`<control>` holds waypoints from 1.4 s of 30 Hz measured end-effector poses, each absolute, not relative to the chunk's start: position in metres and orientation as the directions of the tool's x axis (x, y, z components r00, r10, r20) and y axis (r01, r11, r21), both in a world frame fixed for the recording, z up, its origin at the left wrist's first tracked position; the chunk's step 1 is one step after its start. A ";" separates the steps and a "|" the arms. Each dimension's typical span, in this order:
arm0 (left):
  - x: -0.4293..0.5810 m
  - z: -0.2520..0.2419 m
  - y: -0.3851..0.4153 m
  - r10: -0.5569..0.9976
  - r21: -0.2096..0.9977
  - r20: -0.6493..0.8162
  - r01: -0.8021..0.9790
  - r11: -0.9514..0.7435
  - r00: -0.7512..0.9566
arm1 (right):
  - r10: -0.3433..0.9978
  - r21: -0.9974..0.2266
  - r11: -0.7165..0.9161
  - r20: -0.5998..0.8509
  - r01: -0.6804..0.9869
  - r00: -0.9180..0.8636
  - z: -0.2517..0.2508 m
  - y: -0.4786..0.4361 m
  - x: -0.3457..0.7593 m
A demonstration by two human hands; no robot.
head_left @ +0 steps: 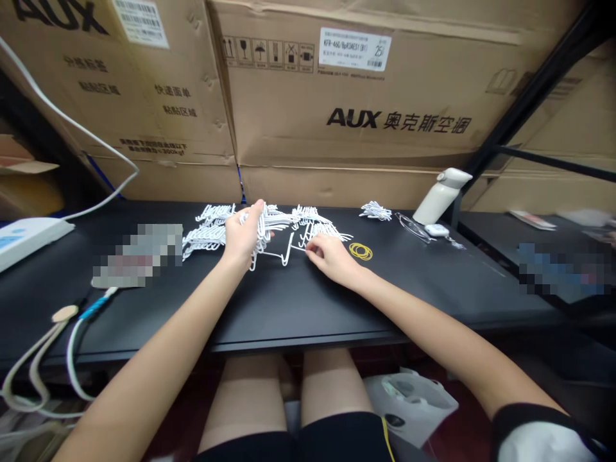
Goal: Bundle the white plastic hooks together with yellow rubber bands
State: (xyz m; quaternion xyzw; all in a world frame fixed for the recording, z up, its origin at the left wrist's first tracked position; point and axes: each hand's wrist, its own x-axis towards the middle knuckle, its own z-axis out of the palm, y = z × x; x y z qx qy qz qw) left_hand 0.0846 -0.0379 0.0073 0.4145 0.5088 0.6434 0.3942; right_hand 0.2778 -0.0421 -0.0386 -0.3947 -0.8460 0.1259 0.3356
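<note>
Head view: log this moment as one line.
left hand: holds white hanger bundle | right hand: fingers on single hanger | rubber bands: beside right hand

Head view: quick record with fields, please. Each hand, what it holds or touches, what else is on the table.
left hand: closed around a bunch of white hangers
right hand: fingertips at a loose hanger on the table; grip unclear
table: black
hanger pile: beyond the left hand; smaller pile further right
rubber bands: yellow, just right of the right hand
bottle: white, right rear; glasses beside it
backdrop: cardboard boxes
</note>
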 end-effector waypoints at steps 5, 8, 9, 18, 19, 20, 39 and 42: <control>0.086 0.008 -0.039 0.936 0.983 0.133 -0.077 -0.167 -0.326 | 0.846 -0.764 0.526 0.514 0.374 -0.141 -0.031 -0.035 0.284; 0.087 0.004 -0.040 0.963 0.990 0.128 -0.028 -0.138 -0.238 | 0.897 -0.882 0.434 0.442 0.180 0.003 -0.027 -0.029 0.288; 0.088 0.002 -0.040 0.971 0.990 0.141 0.003 -0.143 -0.196 | 0.908 -0.900 0.415 0.419 0.134 0.003 -0.026 -0.028 0.289; 0.090 -0.006 -0.043 0.952 0.946 0.296 0.164 -0.281 -0.074 | 0.951 -0.959 0.280 0.270 0.050 -0.152 -0.021 -0.026 0.290; 0.090 -0.006 -0.043 0.952 0.945 0.297 0.164 -0.283 -0.066 | 0.955 -0.960 0.275 0.268 0.044 -0.131 -0.021 -0.025 0.291; 0.090 -0.006 -0.043 0.952 0.944 0.299 0.163 -0.286 -0.060 | 0.958 -0.963 0.269 0.263 0.037 -0.110 -0.021 -0.024 0.291; 0.089 -0.010 -0.042 0.961 0.944 0.278 0.189 -0.271 -0.010 | 0.946 -0.954 0.287 0.268 0.090 -0.183 -0.018 -0.025 0.294; 0.088 -0.010 -0.042 0.955 0.935 0.296 0.208 -0.288 -0.004 | 0.941 -0.953 0.286 0.260 0.097 -0.217 -0.017 -0.027 0.294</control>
